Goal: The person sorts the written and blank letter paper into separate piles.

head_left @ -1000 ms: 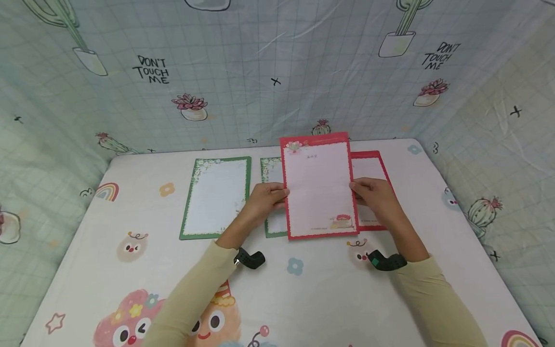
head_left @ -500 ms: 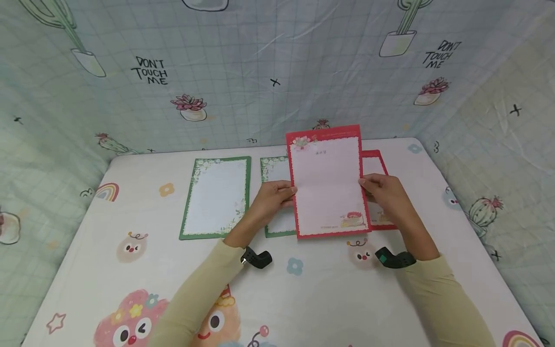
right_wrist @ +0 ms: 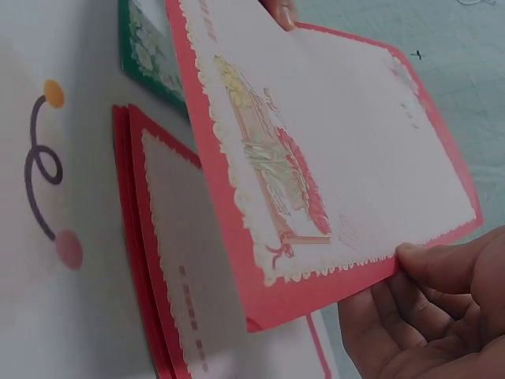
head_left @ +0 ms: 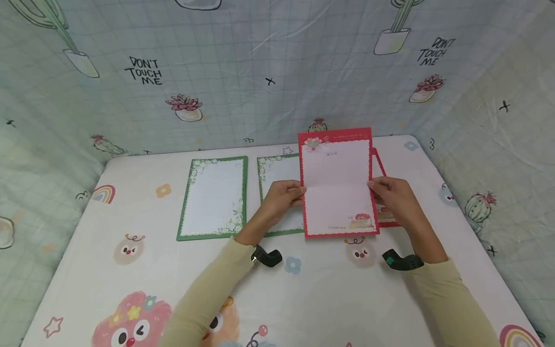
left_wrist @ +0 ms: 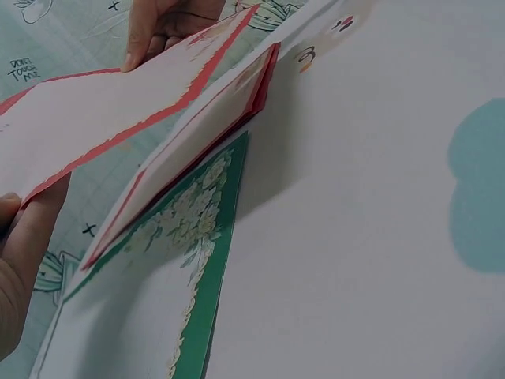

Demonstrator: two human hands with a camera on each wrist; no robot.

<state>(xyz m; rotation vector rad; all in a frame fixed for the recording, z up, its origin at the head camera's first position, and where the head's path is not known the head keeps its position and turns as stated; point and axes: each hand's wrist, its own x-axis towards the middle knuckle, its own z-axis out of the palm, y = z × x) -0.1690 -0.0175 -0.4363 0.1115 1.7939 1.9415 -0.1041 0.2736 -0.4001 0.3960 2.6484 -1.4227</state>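
Note:
Both hands hold up a red-bordered sheet of letter paper (head_left: 338, 193), with small writing near its top and a faint crease across the middle. The left hand (head_left: 282, 200) pinches its left edge; the right hand (head_left: 396, 197) pinches its right edge, thumb in front. Raised off the table, the sheet hides most of a red-bordered stack (right_wrist: 177, 221) behind it, which shows several layers in the right wrist view. Left of it lies a green-bordered sheet (head_left: 279, 168) with a flower pattern, partly covered by the left hand and the raised sheet.
Another green-bordered sheet (head_left: 214, 197) lies farther left, its lower right corner close to the left forearm. A white tablecloth (head_left: 325, 299) with cartoon prints covers the table. Patterned cloth (head_left: 238, 58) hangs behind the table and at both sides.
Both hands have shifted the raised red-bordered sheet to the right, so it covers more of the red stack and less of the green sheet beside it. The grip stays the same.

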